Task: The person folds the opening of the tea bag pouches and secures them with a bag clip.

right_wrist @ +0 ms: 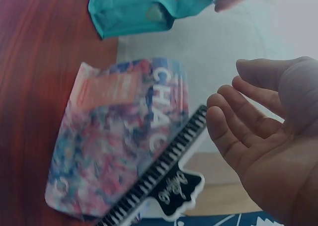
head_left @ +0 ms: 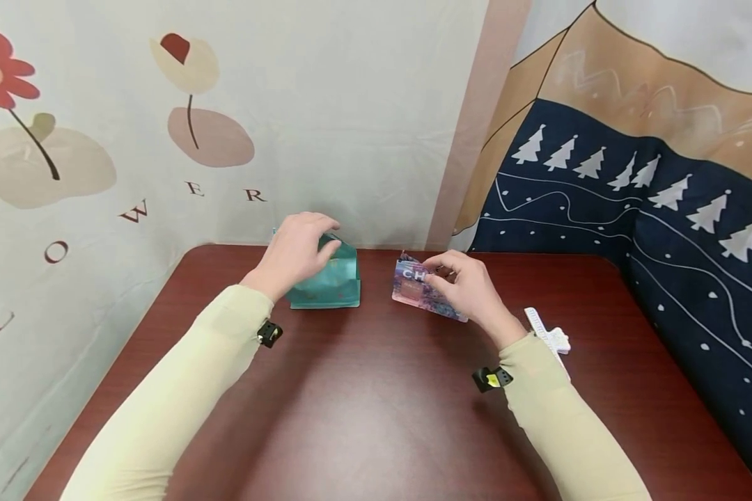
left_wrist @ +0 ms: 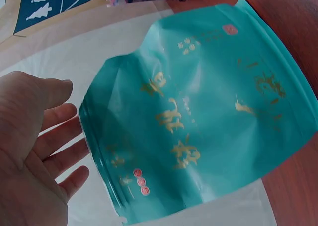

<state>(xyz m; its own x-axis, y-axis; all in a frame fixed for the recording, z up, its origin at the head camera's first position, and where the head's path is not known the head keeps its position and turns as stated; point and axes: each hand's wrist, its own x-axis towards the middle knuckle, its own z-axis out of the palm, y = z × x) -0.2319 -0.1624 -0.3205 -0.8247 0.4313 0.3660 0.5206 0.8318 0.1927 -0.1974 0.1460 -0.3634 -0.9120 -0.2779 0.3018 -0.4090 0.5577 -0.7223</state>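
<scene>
A teal pouch (head_left: 326, 289) with gold characters (left_wrist: 176, 121) stands at the back of the table. My left hand (head_left: 297, 247) is over its top left; the left wrist view shows relaxed fingers (left_wrist: 62, 144) and thumb beside the pouch's top edge, holding nothing. To the right stands a pink-and-purple patterned pouch (head_left: 410, 289) with white capital letters. My right hand (head_left: 466, 289) overlaps its right side in the head view. Thumb and loosely bent fingers (right_wrist: 243, 114) sit at its top edge, apart. A black strip (right_wrist: 164, 161) with pale ticks and a lettered tab crosses that pouch in the right wrist view.
By my right forearm a white ruler-like strip (head_left: 537, 323) with a shaped tab (head_left: 559, 339) lies on the dark red table (head_left: 363, 396). A pale printed curtain (head_left: 351, 139) hangs behind the table. A navy curtain with white trees (head_left: 601, 202) runs along the right.
</scene>
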